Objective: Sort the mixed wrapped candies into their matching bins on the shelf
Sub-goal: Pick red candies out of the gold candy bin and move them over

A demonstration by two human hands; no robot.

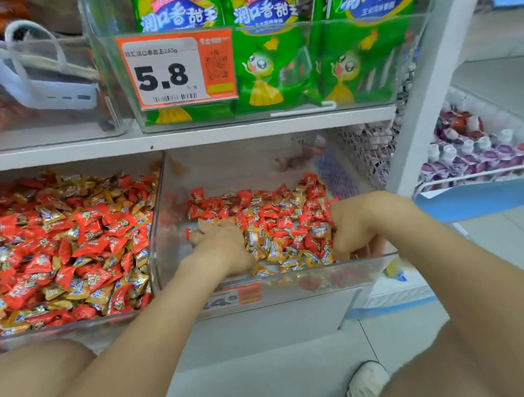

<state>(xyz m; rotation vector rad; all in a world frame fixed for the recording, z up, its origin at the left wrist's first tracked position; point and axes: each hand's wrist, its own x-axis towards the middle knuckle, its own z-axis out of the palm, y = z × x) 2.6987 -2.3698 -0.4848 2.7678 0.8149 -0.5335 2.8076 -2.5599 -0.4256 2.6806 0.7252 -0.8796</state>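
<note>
Head view is showing both my hands inside the right bin [330,280], well apart: my left hand [219,241] is lying on the candies [277,226] at the pile's left edge, a red candy [189,233] at its fingertips [197,238], and my right hand [361,222] is curling down into the pile's right side. I cannot tell if either hand is gripping anything; the left bin [56,332] is holding more mixed candies.

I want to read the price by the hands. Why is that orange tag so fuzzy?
Head view: the lower price tag sits at the clear bin's front wall, smeared by haze and reflections; the 5.8 tag on the upper bin is sharp and readable.
</note>
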